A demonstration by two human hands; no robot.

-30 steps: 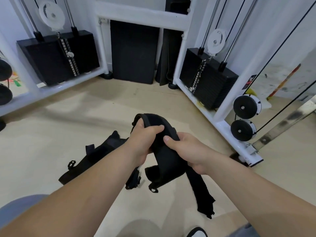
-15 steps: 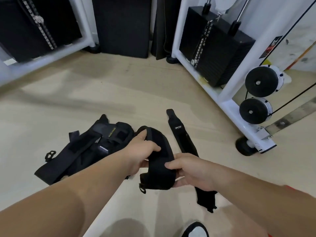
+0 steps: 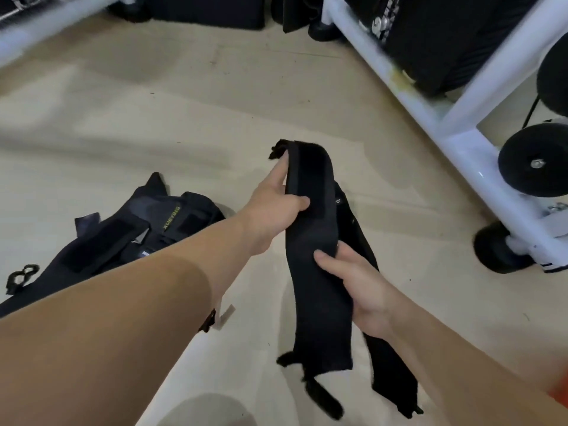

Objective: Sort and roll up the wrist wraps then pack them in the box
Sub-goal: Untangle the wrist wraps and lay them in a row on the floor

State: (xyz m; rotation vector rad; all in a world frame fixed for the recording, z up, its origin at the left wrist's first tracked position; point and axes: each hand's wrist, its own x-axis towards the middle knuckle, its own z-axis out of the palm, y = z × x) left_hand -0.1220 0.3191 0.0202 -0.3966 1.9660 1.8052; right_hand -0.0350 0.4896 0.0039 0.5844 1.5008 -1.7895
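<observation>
I hold a long black wrist wrap (image 3: 313, 272) stretched out above the floor. My left hand (image 3: 276, 207) grips its upper part, thumb on top. My right hand (image 3: 359, 287) pinches its middle from the right side. The wrap's lower end with a thumb loop hangs down near the bottom of the view. A second black wrap (image 3: 387, 373) lies flat on the floor under and behind the held one. A heap of more black wraps (image 3: 129, 238), one with yellow lettering, lies on the floor to the left. No box is in view.
A white cable-machine frame (image 3: 455, 130) with black pulleys (image 3: 534, 164) and a rubber foot stands on the right. Black weight stacks and mats line the far wall. The beige floor (image 3: 153, 118) stretches ahead. My knee shows at the bottom.
The folded wrap has been pulled out straight: my left hand slid up toward its top end, my right hand stayed at the middle. The head has tilted further down.
</observation>
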